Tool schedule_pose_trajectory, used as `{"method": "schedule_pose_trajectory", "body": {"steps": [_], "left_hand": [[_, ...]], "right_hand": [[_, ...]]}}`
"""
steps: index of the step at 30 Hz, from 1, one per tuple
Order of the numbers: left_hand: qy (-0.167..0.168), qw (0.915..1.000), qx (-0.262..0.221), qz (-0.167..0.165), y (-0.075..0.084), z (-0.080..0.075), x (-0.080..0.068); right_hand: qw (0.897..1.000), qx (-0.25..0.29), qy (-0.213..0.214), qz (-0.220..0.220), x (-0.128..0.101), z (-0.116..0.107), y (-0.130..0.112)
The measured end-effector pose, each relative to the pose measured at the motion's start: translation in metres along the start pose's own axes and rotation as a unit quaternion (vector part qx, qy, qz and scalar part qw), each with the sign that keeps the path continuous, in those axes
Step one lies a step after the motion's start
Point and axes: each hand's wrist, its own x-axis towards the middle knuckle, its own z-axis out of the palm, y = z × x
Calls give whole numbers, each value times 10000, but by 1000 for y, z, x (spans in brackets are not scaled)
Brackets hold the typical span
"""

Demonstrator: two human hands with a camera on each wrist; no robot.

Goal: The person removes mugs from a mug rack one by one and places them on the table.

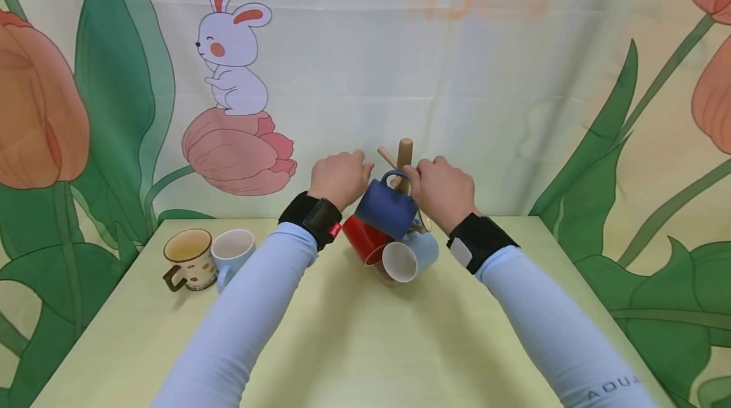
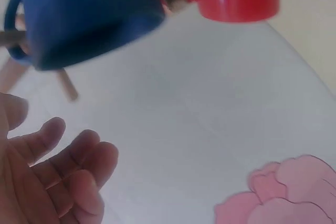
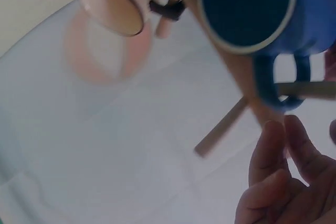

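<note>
A wooden mug tree [image 1: 405, 151] stands at the back middle of the yellow-green table [image 1: 342, 344]. A dark blue mug [image 1: 385, 208] hangs by its handle on an upper peg, with a red mug [image 1: 362, 236] and a light blue mug [image 1: 411, 256] hanging lower. My left hand [image 1: 342, 176] hovers just left of the blue mug [image 2: 89, 14]; the left wrist view shows its fingers [image 2: 79, 166] relaxed and holding nothing. My right hand [image 1: 436, 186] is just right of the post, its fingertips [image 3: 275, 145] close below the blue mug's handle [image 3: 270, 90], gripping nothing.
Two mugs stand at the table's left rear: a cream spotted one with a brown handle [image 1: 190, 260] and a pale blue one [image 1: 233, 250]. A printed cloth backdrop with a rabbit [image 1: 231, 46] hangs directly behind the mug tree.
</note>
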Motion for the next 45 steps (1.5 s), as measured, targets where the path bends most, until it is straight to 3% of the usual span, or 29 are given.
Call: {"method": "schedule_pose_trajectory", "body": {"steps": [8,16,22,29,35,41,45], "left_hand": [[-149,9996,203,-131,-11,4,7],[-203,9995,171,-194,-9,6,14],[-201,9996,144,-100,-6,8,16],[-149,9998,116,-89,-5,8,20],[-98,9999,88,-19,-3,9,22],[-105,9998,179,27,-2,11,26],[-183,9997,165,88,1,12,31]], "right_hand": [[9977,-576,-350,-63,3,7,-25],[9927,-1174,-286,67,6,9,-36],[9834,-1744,-448,-213,7,11,-37],[9843,-1664,-543,-231,8,10,-37],[9692,-2226,-476,-942,7,11,-31],[9894,-1192,-206,-809,5,14,-22],[9932,-853,-216,-768,4,15,-19]]}}
